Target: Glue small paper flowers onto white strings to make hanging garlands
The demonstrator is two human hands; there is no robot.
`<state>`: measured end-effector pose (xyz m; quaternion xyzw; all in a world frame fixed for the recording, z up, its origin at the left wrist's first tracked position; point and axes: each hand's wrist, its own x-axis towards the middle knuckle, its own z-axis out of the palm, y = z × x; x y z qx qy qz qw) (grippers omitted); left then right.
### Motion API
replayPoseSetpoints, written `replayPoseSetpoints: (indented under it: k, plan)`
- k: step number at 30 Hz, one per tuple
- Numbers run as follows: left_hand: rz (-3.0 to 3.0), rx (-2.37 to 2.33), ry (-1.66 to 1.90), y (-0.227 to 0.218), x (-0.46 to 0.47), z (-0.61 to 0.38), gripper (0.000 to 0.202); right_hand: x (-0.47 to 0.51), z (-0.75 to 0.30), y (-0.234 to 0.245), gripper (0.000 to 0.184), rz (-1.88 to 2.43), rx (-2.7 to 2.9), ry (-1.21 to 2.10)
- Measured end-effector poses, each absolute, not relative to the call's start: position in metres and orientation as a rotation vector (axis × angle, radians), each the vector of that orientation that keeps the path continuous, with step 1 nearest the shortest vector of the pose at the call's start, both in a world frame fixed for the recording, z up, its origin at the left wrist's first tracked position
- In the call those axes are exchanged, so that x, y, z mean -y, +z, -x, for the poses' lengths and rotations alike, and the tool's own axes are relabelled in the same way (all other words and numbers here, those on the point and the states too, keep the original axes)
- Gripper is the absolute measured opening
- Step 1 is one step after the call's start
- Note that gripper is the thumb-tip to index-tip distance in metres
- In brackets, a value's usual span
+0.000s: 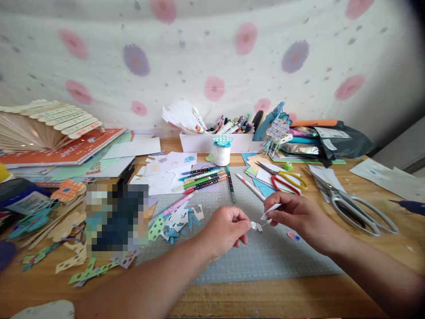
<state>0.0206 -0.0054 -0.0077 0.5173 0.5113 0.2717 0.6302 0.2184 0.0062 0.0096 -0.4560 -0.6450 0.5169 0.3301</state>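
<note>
My bare left forearm (149, 279) stretches in from the near left, a pale sleeve (46, 310) at its base, as I work over a grey gridded cutting mat (252, 270) on a wooden table (232, 301). My left hand (229, 230) is curled, thumb and forefinger pinching the edge of small white cut-outs (256, 226) held above the middle of the mat. Just to the right, my right hand (295, 217) pinches a white paper slip (271, 211) between thumb and fingers; I cannot tell whether its fingertips also touch the cut-outs. A small pink-and-blue piece (293, 236) lies on the mat below my right hand. To the left of my hands, blue and white paper scraps (181, 219) are heaped, with a cluster of markers (206, 179) on their far side. Beyond my right hand lie scissors with red and yellow handles (278, 174), and farther right a larger silver pair (332, 190) rests with its grips toward me. At the far side of the table, a white jar (222, 156) with a blue patterned top stands before a white box (195, 142) filled with pens. A wooden-stick fan (71, 117) sits on a red board (111, 136) at far left, and a cloth with pink and purple flowers (186, 75) hangs behind everything
</note>
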Motion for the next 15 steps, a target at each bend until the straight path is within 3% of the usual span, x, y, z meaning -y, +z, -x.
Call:
replayPoseSetpoints:
  k: [6,15]
  plan:
    - [-1.188,-1.16,0.627,-0.008,0.006,-0.019,0.011,-0.007,-0.214,0.004,0.025,1.231,1.69,1.393]
    - [-1.194,-1.146,0.618,-0.011,0.005,-0.019,0.012,-0.009,-0.212,-0.003,0.018,1.293,1.655,1.355]
